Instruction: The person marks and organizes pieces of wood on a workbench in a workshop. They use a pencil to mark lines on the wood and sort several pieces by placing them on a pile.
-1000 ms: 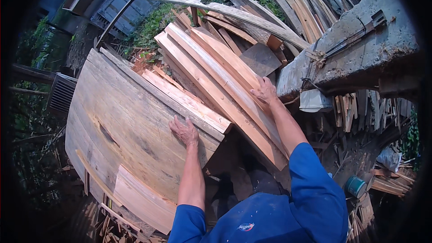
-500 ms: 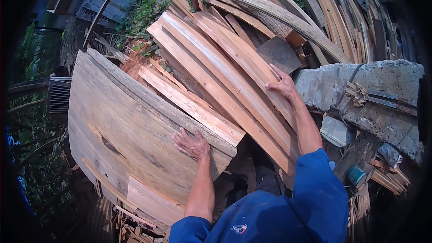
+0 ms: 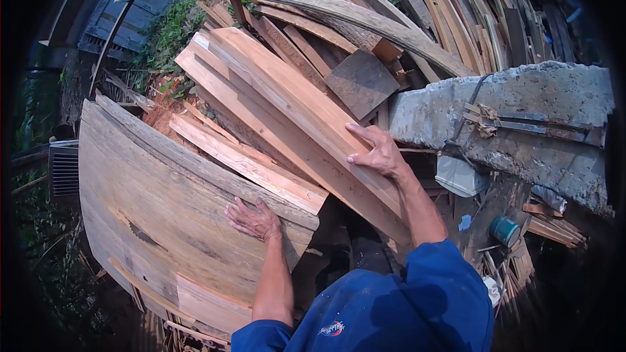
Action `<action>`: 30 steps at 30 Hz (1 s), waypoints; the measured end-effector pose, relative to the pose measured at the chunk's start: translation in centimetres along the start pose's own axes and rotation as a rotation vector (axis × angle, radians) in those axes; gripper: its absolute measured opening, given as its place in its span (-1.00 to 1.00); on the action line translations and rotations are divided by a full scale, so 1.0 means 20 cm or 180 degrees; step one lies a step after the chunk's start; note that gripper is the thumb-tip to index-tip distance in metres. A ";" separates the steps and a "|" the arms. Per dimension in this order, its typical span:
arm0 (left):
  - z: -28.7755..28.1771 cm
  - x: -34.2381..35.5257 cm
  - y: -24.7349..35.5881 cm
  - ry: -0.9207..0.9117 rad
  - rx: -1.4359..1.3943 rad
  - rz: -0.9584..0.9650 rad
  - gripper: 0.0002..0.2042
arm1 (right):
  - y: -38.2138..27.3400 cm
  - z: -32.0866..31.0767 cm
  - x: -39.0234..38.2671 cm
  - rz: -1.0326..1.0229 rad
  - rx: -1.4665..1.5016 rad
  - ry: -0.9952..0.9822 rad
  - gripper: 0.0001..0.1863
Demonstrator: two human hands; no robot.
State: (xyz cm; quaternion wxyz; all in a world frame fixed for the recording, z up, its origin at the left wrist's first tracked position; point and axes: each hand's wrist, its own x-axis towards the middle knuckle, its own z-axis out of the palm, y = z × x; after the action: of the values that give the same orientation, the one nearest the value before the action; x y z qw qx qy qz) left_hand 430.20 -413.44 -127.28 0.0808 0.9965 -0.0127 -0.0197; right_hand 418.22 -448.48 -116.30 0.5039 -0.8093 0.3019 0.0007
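My right hand grips a long reddish-brown plank, its thumb and fingers spanning the board's width. That plank leans over other long planks, and its near end is hidden by my forearm. Just to the left a paler plank runs alongside, partly covered. My left hand lies flat with fingers spread on a weathered wooden bench top, close to its right edge. Beside that edge is a shorter, rough-faced board, near the left hand but not touching it.
A curved grey beam crosses the far side. To the right lie a concrete slab, a dark square board, a white container and a green can. Stacked boards stand at the far right.
The plank in my right hand has shifted left, closing the dark gap and overlapping the neighbouring planks. My left hand stays flat on the bench. The whole view has shifted a little.
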 end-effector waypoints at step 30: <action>0.00 0.01 0.01 -0.0046 0.0121 0.0054 -0.18 | -0.05 0.68 -0.23 -0.0635 -0.1842 0.0550 -0.19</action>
State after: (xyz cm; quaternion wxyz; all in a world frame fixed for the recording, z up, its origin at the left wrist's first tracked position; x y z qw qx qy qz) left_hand 430.36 -413.57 -127.31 0.0619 0.9975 -0.0222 -0.0260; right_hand 419.17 -434.81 -120.82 0.2229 -0.9417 0.2500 -0.0317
